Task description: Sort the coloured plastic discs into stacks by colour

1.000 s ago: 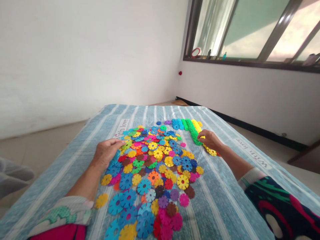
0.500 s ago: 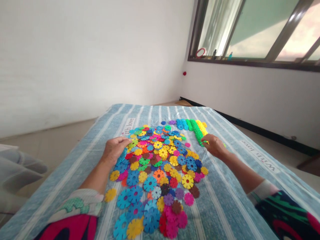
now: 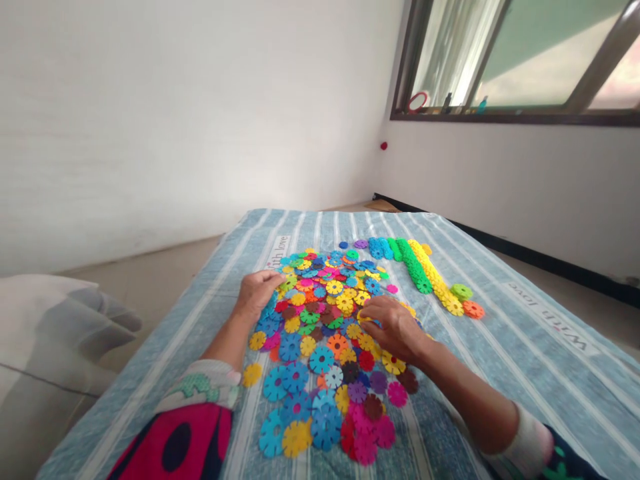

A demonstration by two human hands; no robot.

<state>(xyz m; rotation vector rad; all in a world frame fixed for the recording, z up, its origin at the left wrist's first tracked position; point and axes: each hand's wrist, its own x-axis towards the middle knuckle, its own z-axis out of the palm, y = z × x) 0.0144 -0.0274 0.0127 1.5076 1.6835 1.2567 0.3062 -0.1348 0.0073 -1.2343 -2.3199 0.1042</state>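
A pile of colourful notched plastic discs (image 3: 320,360) spreads over the striped cloth in front of me. At its upper left edge, my left hand (image 3: 257,293) is closed in a pinch beside a yellow-green disc (image 3: 289,283); whatever its fingertips hold is hidden. My right hand (image 3: 395,325) is over the right side of the pile, with bent fingers slightly apart at a yellow disc (image 3: 361,317). Beyond it lie a long row of overlapping yellow discs (image 3: 435,280) and a green row (image 3: 414,268).
Shorter blue rows (image 3: 380,248) and a purple disc (image 3: 361,244) lie at the back. A lime disc (image 3: 461,291) and an orange disc (image 3: 473,309) sit right of the yellow row. The striped cloth (image 3: 500,360) covers the table; white translucent fabric (image 3: 50,333) hangs at left.
My right hand has moved from the near ends of the green and yellow rows leftward and nearer, onto the pile. My left hand keeps its pinch at the pile's edge. The view has turned slightly left.
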